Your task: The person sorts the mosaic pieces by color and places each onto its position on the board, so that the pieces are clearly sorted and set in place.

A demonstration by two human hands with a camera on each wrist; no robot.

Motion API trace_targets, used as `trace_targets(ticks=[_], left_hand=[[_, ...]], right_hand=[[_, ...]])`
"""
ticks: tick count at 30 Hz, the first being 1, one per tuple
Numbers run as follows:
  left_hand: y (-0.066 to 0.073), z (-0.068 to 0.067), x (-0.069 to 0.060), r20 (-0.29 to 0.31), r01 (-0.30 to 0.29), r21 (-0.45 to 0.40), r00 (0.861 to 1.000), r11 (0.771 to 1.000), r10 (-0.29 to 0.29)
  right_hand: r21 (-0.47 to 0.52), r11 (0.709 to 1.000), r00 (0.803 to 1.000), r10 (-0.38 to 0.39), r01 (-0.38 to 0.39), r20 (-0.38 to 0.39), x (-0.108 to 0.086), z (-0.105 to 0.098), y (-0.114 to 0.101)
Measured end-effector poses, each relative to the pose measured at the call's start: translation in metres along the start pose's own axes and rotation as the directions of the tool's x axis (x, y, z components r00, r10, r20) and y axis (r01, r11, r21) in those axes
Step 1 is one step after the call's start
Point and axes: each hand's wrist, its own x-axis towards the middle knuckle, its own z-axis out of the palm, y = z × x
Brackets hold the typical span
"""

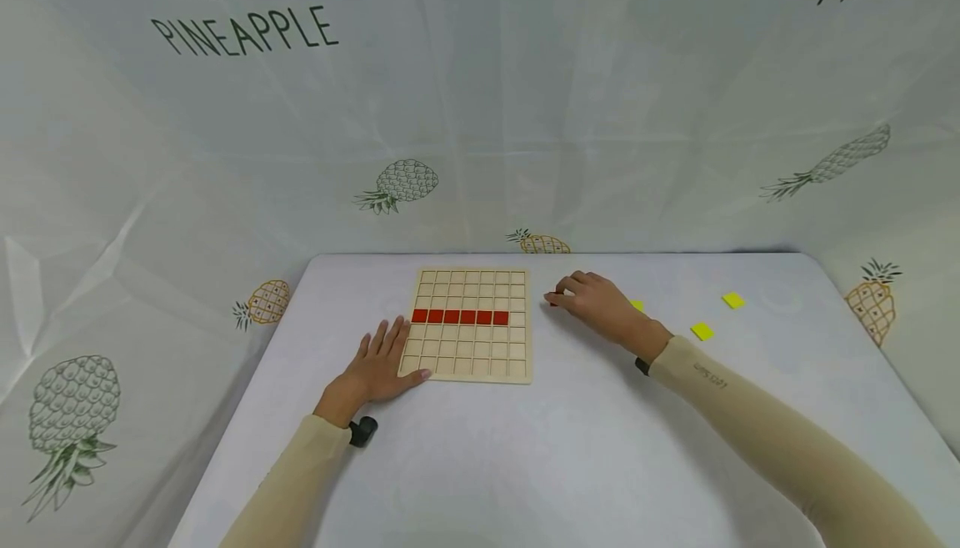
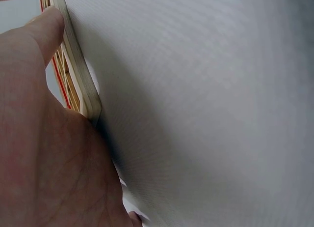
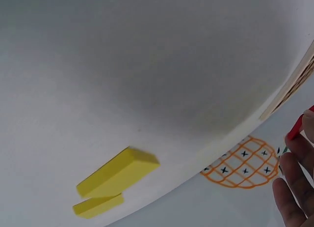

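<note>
A square wooden grid board (image 1: 498, 368) lies on the table, with a row of several red tiles (image 1: 452, 316) across its middle from the left side. My left hand (image 1: 381, 369) rests at the board's near left corner, fingers spread along the left side and thumb over the front rim. In the left wrist view the thumb lies on the board's edge (image 2: 81, 84). Right of the board, my right hand (image 1: 596, 304) pinches a red tile (image 1: 555, 299) between thumb and fingers. The right wrist view shows part of that red tile (image 3: 296, 128) at the fingertips.
Yellow tiles lie on the table's right half: one (image 1: 733, 300) farther back, another (image 1: 702, 331) nearer, and a third (image 1: 637, 305) partly hidden behind the right hand. A white cloth printed with pineapples (image 1: 407, 180) hangs behind the white table (image 1: 510, 465).
</note>
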Motion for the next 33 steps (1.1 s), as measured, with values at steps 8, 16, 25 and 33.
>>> trace_targets(ticks=[8, 16, 25, 33], left_hand=[[0.003, -0.003, -0.002, 0.01, 0.003, -0.009, 1.0, 1.0, -0.003], [0.002, 0.001, -0.001, -0.015, -0.002, 0.0, 1.0, 1.0, 0.002], [0.003, -0.001, -0.002, -0.014, 0.001, 0.0, 1.0, 1.0, -0.001], [0.002, -0.001, -0.001, 0.0, 0.004, 0.006, 1.0, 1.0, -0.004]], right_hand=[[0.013, 1.0, 0.999, 0.007, -0.008, 0.051, 0.008, -0.001, -0.016], [0.003, 1.0, 0.997, -0.001, 0.001, 0.08, 0.017, 0.005, -0.029], [0.003, 1.0, 0.995, -0.008, 0.007, 0.101, 0.031, 0.009, -0.041], [0.021, 1.0, 0.992, -0.007, 0.004, 0.128, 0.039, 0.014, -0.048]])
